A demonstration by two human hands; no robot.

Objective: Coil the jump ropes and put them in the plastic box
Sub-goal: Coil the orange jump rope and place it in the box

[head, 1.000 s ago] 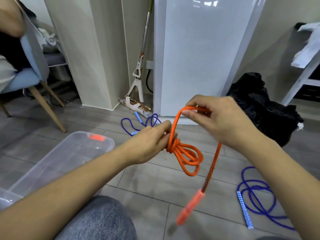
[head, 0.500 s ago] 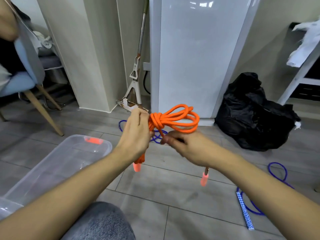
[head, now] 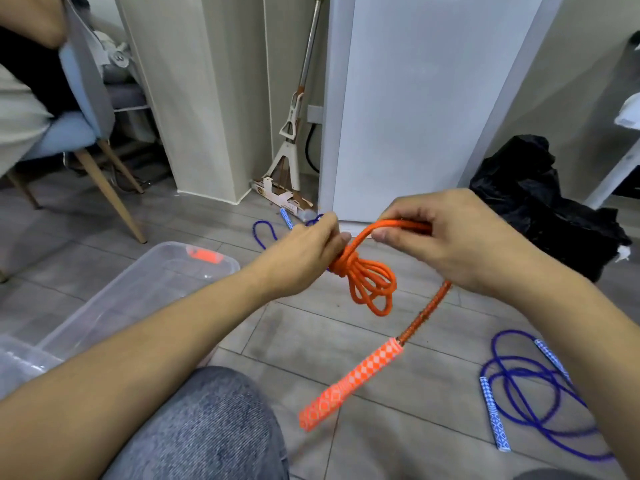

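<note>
My left hand point(head: 304, 258) grips the bundled top of an orange jump rope point(head: 372, 287), whose loops hang below my fingers. From the bundle a strand arcs up to my right hand point(head: 450, 240), which pinches it. The tail runs down from that hand to an orange checkered handle point(head: 349, 386) dangling over the floor. The clear plastic box point(head: 104, 306) with an orange latch stands on the floor at the left. A blue jump rope point(head: 526, 396) lies loose at the right. Another blue rope point(head: 270, 230) lies behind my left hand, partly hidden.
My knee in grey trousers point(head: 207, 431) fills the bottom centre. A black bag point(head: 540, 202) sits at the right by a white cabinet point(head: 415, 98). A mop point(head: 294, 133) leans in the corner. A chair point(head: 86, 109) with a seated person is at the far left.
The coil's loops, held up sideways half a second ago, now hang down. My right hand rose from below the coil and drew a strand up over it; the handle swung into view.
</note>
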